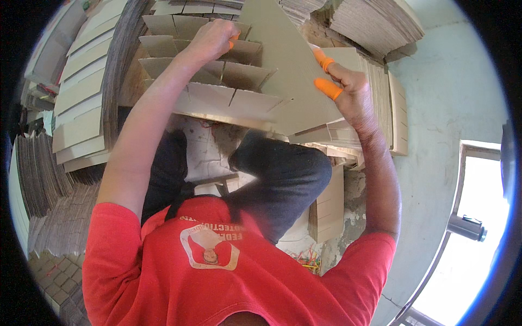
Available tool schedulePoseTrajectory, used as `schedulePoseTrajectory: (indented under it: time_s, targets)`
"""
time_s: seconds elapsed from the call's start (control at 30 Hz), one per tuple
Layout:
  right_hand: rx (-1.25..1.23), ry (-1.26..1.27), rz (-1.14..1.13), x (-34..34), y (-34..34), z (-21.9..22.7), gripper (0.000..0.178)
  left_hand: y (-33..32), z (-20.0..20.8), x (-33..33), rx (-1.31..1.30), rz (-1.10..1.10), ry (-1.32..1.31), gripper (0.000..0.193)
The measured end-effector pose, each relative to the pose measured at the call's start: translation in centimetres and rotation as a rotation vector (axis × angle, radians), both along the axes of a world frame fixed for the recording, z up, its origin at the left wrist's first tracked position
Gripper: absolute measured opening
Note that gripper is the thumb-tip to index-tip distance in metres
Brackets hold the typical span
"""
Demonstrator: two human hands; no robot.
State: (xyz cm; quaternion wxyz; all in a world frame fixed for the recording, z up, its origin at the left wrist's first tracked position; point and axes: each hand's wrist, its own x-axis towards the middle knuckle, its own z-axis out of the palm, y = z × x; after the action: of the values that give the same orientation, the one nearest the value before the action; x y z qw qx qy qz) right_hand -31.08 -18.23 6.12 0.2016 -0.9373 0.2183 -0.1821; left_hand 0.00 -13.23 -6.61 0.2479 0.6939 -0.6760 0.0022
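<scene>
Red shirt (239, 290): pale emblem (210, 247) and lettering on the front, upside down in this view, well below both hands (some letters are lost in the folds).
Divider grid (244, 76): slotted cardboard strips crossing into open-topped cells, under the left hand and extending toward the body.
Left hand (213, 41): fingers curled inward, orange finger covers (234, 37) showing; whether it pinches a strip, I cannot tell.
Right hand (350, 89): grasping the cardboard sheet (288, 65) near its right edge, orange-covered thumb on its face.
Cardboard sheet: between the hands, slanting across the grid's right end.
Cardboard stacks (84, 92): left of the left hand, also beside and beyond the right.
Wall (435, 98): pale blue-green, right of the right hand, near a bright opening (478, 201).
Brick floor (62, 277): far below the left hand.
</scene>
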Motion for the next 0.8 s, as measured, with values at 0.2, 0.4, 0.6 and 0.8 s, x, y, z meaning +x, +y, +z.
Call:
schedulePoseTrajectory:
  time_s: [0.2,0.4,0.6,0.8]
  targets:
    - [0.019,0.046,0.039,1.5,0.1,-0.8,0.045,0.0,0.4,-0.4,-0.008,-0.003,0.023,0.012]
    - [0.101,0.115,-0.040,0.3,2.8,-0.2,0.059,-0.1,0.4,0.1,-0.067,-0.022,-0.006,0.013]
    - [0.134,0.003,0.003,-1.1,2.3,-1.5,0.067,-0.3,0.2,0.2,-0.001,-0.042,0.020,0.010]
    - [0.225,0.090,-0.022,-0.5,-0.8,-0.8,0.059,-0.8,0.8,0.2,0.109,-0.010,-0.035,0.013]
